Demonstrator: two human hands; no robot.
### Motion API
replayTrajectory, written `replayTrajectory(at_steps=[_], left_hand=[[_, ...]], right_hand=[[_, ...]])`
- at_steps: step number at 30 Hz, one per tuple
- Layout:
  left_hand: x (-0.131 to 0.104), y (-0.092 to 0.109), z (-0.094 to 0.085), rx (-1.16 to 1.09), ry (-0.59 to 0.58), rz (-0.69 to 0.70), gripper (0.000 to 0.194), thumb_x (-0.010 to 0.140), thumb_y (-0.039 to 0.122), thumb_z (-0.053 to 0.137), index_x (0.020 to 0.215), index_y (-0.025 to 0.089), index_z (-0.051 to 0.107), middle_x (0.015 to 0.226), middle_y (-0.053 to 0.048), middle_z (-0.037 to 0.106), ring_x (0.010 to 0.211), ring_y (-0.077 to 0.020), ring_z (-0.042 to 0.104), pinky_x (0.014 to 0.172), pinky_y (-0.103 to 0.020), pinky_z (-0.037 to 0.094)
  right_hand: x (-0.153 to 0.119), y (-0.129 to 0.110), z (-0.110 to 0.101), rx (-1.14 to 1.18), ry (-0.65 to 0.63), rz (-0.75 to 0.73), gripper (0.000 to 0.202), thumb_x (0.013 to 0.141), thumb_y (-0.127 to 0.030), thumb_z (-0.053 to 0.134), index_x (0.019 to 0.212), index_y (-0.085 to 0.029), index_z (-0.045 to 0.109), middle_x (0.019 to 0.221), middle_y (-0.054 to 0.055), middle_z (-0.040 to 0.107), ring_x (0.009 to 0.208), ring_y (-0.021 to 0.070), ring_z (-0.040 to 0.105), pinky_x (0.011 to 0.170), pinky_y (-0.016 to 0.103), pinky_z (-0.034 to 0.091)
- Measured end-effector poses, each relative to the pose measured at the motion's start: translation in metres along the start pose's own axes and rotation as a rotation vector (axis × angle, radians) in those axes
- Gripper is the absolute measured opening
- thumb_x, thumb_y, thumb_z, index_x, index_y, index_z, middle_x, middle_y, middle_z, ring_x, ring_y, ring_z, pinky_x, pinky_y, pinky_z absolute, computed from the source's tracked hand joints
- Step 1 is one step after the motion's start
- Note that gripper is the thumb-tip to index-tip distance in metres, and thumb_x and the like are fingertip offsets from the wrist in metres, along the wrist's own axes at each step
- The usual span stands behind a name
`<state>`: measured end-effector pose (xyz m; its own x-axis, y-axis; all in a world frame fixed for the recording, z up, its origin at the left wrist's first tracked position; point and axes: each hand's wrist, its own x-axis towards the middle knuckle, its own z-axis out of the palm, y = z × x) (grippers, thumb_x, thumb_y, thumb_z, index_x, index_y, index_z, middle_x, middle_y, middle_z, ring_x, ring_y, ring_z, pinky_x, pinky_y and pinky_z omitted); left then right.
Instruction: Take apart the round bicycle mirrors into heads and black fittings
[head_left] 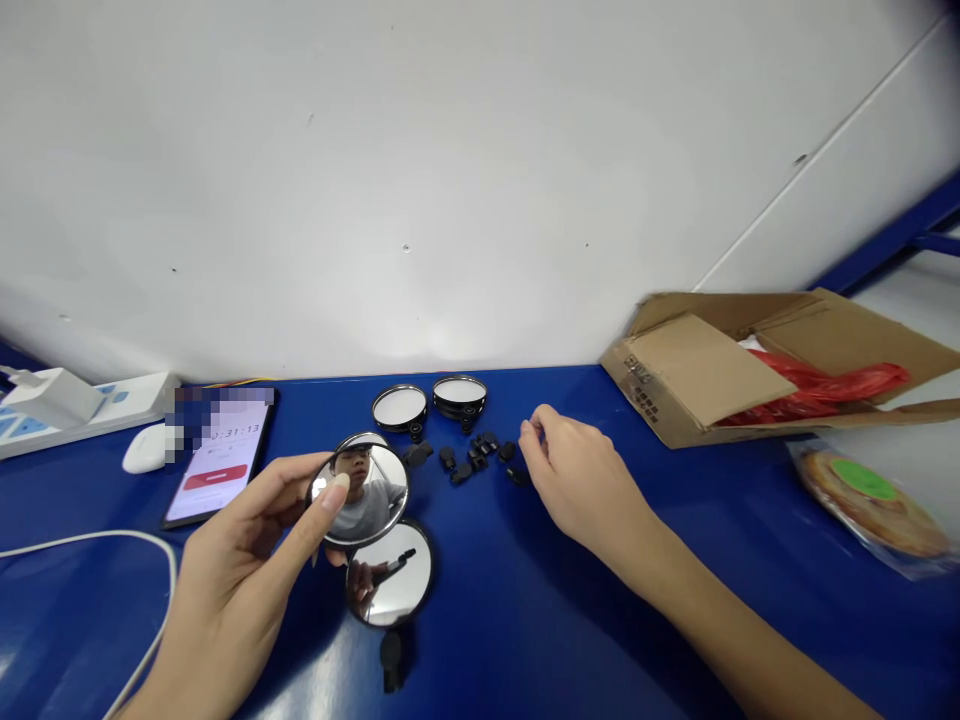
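My left hand point(247, 560) grips a round mirror point(382, 500) by its edge, thumb on the glass, with the reflective face toward me. Below it lies another round mirror point(405, 590) on the blue table, a black clamp piece point(391, 660) at its lower edge. Two more round mirrors, a left one point(400, 407) and a right one point(460, 391), rest near the wall; part of a further one shows behind the held mirror. My right hand point(581, 475) is closed, fingers curled down beside several small black clamp parts point(480, 450). Its fingertips are partly hidden.
On the left are a phone point(221, 450) showing a timer, a white case point(144, 449), a power strip point(127, 398) and a white cable point(169, 570). At right stand an open cardboard box point(675, 370) with red plastic point(825, 385) and a wrapped round item point(874, 500). A white wall point(465, 180) bounds the back.
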<state>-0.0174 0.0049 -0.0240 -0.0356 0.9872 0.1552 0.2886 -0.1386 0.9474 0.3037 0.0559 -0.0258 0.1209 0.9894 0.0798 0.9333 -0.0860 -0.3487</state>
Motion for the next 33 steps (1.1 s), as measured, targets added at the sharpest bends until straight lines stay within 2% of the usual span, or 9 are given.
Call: replayTrajectory(at_steps=[4,9,15,19,21,24,28,30,33], left_hand=[[0.001,-0.002,0.000,0.014,0.009,-0.004,0.040,0.105,0.059,0.089,0.129,0.028,0.086,0.100,-0.001,0.088,0.068,-0.0186,0.078,0.066,-0.024,0.070],[0.001,-0.009,-0.003,0.026,-0.035,-0.028,0.041,0.107,0.056,0.088,0.138,0.029,0.083,0.110,-0.003,0.089,0.078,-0.0205,0.081,0.072,-0.025,0.071],[-0.001,-0.005,-0.003,0.020,-0.048,-0.019,0.038,0.109,0.056,0.086,0.136,0.029,0.083,0.106,-0.002,0.088,0.075,-0.0193,0.080,0.073,-0.024,0.070],[-0.002,0.000,0.001,-0.027,-0.049,-0.031,0.036,0.106,0.057,0.089,0.129,0.029,0.086,0.099,-0.001,0.088,0.071,-0.0178,0.078,0.069,-0.022,0.069],[-0.002,0.001,0.003,-0.051,-0.063,-0.042,0.037,0.104,0.057,0.090,0.127,0.029,0.086,0.098,-0.001,0.088,0.070,-0.0178,0.078,0.068,-0.022,0.069],[-0.001,0.002,0.006,-0.058,-0.102,-0.057,0.035,0.106,0.056,0.088,0.127,0.028,0.084,0.094,0.000,0.086,0.068,-0.0171,0.078,0.067,-0.021,0.069],[-0.001,0.005,0.008,-0.075,-0.127,-0.047,0.032,0.109,0.055,0.085,0.124,0.027,0.084,0.080,0.001,0.082,0.063,-0.0172,0.076,0.064,-0.021,0.068],[-0.002,0.007,0.007,-0.091,-0.143,-0.051,0.033,0.109,0.056,0.085,0.125,0.027,0.084,0.082,0.000,0.083,0.063,-0.0181,0.076,0.064,-0.023,0.068],[-0.003,0.006,0.005,-0.105,-0.176,-0.068,0.033,0.110,0.055,0.084,0.129,0.027,0.083,0.088,-0.001,0.084,0.065,-0.0188,0.077,0.065,-0.025,0.069]], right_hand=[[0.000,0.001,0.006,0.125,-0.043,-0.070,0.037,0.121,-0.029,0.046,0.084,-0.028,0.046,0.075,0.002,0.067,0.066,0.0211,0.062,0.065,0.035,0.035],[-0.002,0.000,0.010,0.343,-0.074,-0.213,0.041,0.123,-0.030,0.036,0.097,-0.025,0.067,0.081,0.001,0.075,0.063,0.0188,0.071,0.064,0.034,0.052],[-0.003,-0.002,0.003,0.456,0.061,-0.297,0.035,0.123,-0.033,0.047,0.105,-0.023,0.076,0.085,0.002,0.072,0.070,0.0195,0.070,0.064,0.034,0.053],[-0.017,-0.012,-0.002,0.573,-0.070,-0.628,0.025,0.124,-0.038,0.059,0.130,-0.023,0.077,0.102,0.001,0.074,0.073,0.0132,0.067,0.067,0.029,0.054],[-0.027,-0.019,0.003,0.507,-0.125,-0.818,0.029,0.124,-0.041,0.061,0.139,-0.021,0.075,0.107,0.001,0.074,0.071,0.0117,0.064,0.065,0.029,0.052],[-0.039,-0.030,0.018,0.256,0.039,-0.996,0.034,0.129,-0.036,0.050,0.120,-0.019,0.077,0.096,0.000,0.070,0.072,0.0142,0.061,0.061,0.032,0.045],[-0.046,-0.037,0.027,0.159,0.301,-1.040,0.037,0.125,-0.024,0.056,0.090,-0.021,0.068,0.082,-0.002,0.062,0.065,0.0130,0.055,0.058,0.032,0.043],[-0.045,-0.036,0.022,0.182,0.412,-0.998,0.030,0.122,-0.024,0.064,0.092,-0.021,0.067,0.081,-0.003,0.063,0.066,0.0128,0.058,0.059,0.032,0.045],[-0.042,-0.035,0.012,0.170,0.402,-0.948,0.018,0.123,-0.033,0.064,0.125,-0.016,0.070,0.102,0.004,0.076,0.082,0.0160,0.072,0.066,0.031,0.056]])
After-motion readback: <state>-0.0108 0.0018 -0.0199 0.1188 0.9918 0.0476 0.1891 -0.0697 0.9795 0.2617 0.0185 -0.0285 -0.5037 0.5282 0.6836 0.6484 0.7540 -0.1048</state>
